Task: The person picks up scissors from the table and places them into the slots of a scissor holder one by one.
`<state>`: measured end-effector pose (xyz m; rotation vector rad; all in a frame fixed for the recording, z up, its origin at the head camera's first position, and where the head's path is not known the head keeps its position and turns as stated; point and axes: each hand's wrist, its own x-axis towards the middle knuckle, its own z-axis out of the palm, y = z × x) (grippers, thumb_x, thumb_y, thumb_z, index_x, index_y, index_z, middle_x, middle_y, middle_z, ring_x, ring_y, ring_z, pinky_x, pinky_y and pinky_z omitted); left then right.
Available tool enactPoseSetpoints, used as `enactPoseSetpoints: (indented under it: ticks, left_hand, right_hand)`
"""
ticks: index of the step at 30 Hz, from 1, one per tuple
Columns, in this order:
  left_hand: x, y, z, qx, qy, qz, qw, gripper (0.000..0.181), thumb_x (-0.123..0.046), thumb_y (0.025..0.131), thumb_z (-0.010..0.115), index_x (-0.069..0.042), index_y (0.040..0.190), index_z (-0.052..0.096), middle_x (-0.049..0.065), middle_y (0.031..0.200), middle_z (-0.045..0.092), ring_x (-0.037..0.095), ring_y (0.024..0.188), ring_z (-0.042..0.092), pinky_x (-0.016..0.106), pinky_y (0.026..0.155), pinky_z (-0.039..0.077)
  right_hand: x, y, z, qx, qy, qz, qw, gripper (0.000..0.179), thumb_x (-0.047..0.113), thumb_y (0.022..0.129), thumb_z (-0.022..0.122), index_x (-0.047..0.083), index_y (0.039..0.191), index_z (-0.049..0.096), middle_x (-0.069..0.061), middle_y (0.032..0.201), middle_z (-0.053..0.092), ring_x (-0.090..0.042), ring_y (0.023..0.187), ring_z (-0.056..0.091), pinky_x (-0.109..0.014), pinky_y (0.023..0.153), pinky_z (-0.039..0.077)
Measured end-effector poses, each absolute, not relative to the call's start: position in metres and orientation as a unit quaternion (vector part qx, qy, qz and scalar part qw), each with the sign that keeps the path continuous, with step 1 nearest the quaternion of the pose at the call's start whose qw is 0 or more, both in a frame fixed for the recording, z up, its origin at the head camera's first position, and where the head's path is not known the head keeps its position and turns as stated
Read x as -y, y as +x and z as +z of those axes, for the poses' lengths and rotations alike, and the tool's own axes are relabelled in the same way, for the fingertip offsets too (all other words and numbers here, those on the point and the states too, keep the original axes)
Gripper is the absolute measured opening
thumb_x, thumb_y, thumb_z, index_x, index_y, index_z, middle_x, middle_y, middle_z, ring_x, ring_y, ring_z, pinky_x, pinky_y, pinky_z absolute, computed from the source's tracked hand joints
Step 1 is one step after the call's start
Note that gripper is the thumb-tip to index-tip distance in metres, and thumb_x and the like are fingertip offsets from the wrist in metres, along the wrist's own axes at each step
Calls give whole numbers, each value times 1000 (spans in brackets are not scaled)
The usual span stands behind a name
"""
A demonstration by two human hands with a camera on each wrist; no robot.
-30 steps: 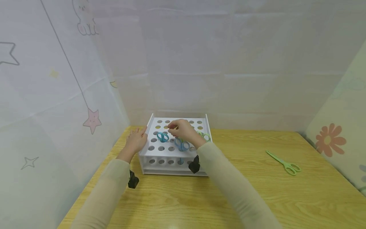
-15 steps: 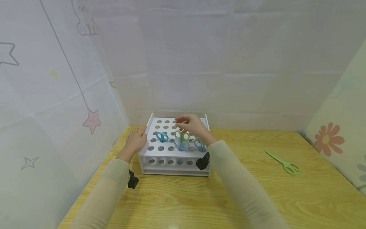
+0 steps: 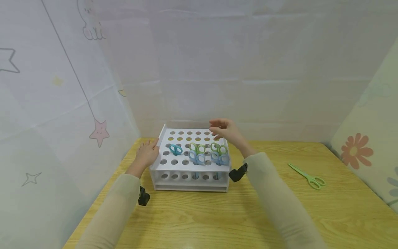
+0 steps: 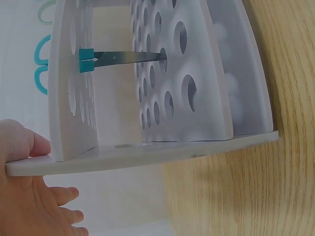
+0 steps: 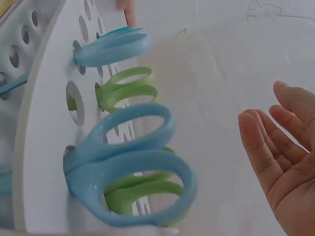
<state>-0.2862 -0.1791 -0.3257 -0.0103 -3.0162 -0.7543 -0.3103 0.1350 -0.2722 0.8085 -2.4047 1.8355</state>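
A white tiered rack [image 3: 169, 166] with rows of round holes stands on the table. My left hand [image 3: 146, 154] grips its left side panel, thumb on one face and fingers on the other. Teal-handled scissors [image 4: 86, 66] hang blades down through the rack's holes. Farther right, a pair of light blue scissors [image 3: 196, 159] and green scissors [image 3: 197, 149] stand one behind the other. Another blue pair [image 5: 81, 184] and green pair [image 5: 118, 199] sit at the right edge. Holding nothing, my right hand [image 3: 229, 132] hovers above the rack's back right corner, fingers loosely bent.
Light green scissors [image 3: 307, 176] lie flat on the wooden table [image 3: 186, 221], right of the rack. A white curtain [image 3: 199, 69] hangs behind the table, with printed sheets at both sides.
My right hand has moved right and up, from above the middle of the rack to its back right corner, uncovering the scissors on the right. The left hand stays on the panel.
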Motion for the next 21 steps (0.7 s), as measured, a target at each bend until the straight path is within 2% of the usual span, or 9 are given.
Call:
enactPoseSetpoints:
  ticks: [5, 9, 16, 21]
  left_hand:
    - [180, -285, -325, 968, 0, -250, 11, 54, -23, 95, 19, -8, 147, 20, 28, 147, 10, 50, 132, -1, 58, 105, 0]
    - [180, -285, -324, 969, 1, -247, 5, 54, -23, 95, 19, -8, 147, 19, 28, 147, 9, 50, 131, -1, 58, 105, 0]
    - [181, -285, -324, 969, 4, -247, 5, 53, -24, 96, 18, -9, 147, 18, 28, 148, 8, 49, 132, -2, 57, 105, -1]
    - [182, -285, -325, 969, 5, -247, 3, 54, -25, 96, 18, -11, 148, 18, 27, 148, 8, 49, 132, -3, 57, 105, -1]
  right_hand:
    - [-155, -310, -272, 777, 243, 581, 19, 41, 17, 88, 63, -1, 124, 54, -20, 110, 58, -25, 82, 61, -40, 73, 53]
    - [-169, -308, -271, 782, 227, 580, 29, 43, 21, 88, 63, 1, 124, 54, -18, 111, 59, -26, 85, 60, -35, 72, 54]
    - [-187, -305, -267, 793, 219, 567, 41, 46, 23, 88, 62, 1, 127, 51, -18, 115, 57, -31, 92, 59, -39, 76, 52]
    - [-201, -303, -268, 797, 211, 564, 56, 47, 26, 88, 63, 2, 127, 52, -15, 113, 59, -31, 93, 59, -35, 74, 53]
